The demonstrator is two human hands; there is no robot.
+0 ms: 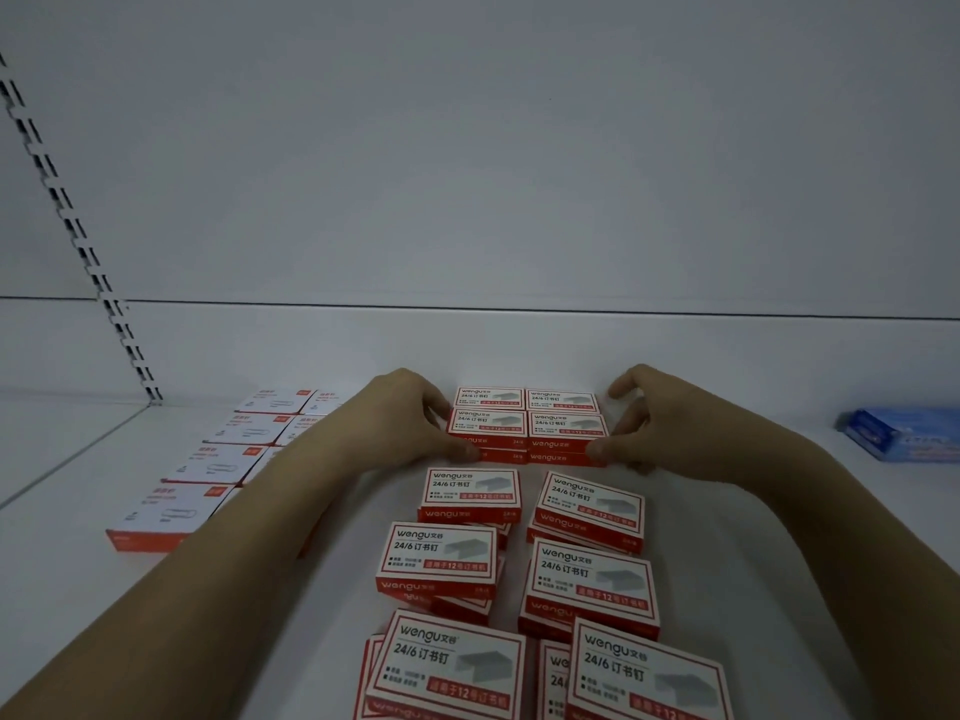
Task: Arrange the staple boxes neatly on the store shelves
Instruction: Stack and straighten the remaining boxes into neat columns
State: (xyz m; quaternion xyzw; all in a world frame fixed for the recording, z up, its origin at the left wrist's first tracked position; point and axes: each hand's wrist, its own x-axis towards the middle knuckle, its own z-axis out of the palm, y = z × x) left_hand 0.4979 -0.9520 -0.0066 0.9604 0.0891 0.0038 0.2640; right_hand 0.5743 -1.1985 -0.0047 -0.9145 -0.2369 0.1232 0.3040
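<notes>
Staple boxes form a two-by-two stacked block at the rear of the white shelf, near the back panel. The left hand grips the block's left side, fingers curled round it; the right hand grips its right side likewise. Looser stacks run toward the front edge. White-and-orange boxes lie left; a blue box lies far right.

Dim, cool, even light with no glare. Soft shadows lie under both forearms. Print on the staple boxes nearest the camera is sharp; the blue box right of the right hand is blurred. Wide-angle bending curves the slotted upright far left.
</notes>
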